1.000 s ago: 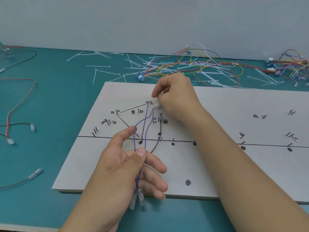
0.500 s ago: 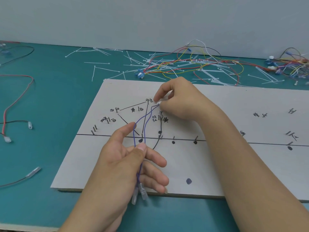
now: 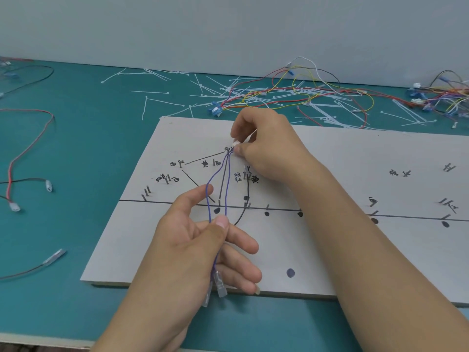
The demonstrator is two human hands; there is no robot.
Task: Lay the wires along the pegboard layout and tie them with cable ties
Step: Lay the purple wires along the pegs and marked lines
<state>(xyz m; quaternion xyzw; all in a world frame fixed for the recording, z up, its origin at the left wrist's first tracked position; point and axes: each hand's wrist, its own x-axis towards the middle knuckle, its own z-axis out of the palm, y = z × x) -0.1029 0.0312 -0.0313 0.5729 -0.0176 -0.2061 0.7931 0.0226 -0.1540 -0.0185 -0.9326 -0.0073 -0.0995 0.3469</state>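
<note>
A grey pegboard (image 3: 330, 174) with drawn black lines, dots, labels and small pegs lies on the teal table. A pair of purple wires (image 3: 227, 184) runs from its upper pegs down toward me. My right hand (image 3: 266, 146) pinches the wires' small white connector (image 3: 235, 143) at the top end, near the pegs. My left hand (image 3: 203, 240) pinches the same wires between thumb and fingers near their lower end. Two clear terminals (image 3: 219, 285) hang below that hand, over the board's front edge.
Loose white cable ties (image 3: 162, 94) are scattered behind the board. A tangle of coloured wires (image 3: 291, 95) lies at the back centre, another (image 3: 444, 97) at the back right. Red and black wires (image 3: 15, 158) with connectors lie at the left.
My right hand has shifted slightly up and turned, and the white connector now shows between its fingertips. The purple wires hang straighter and closer together. My left hand keeps its pinch.
</note>
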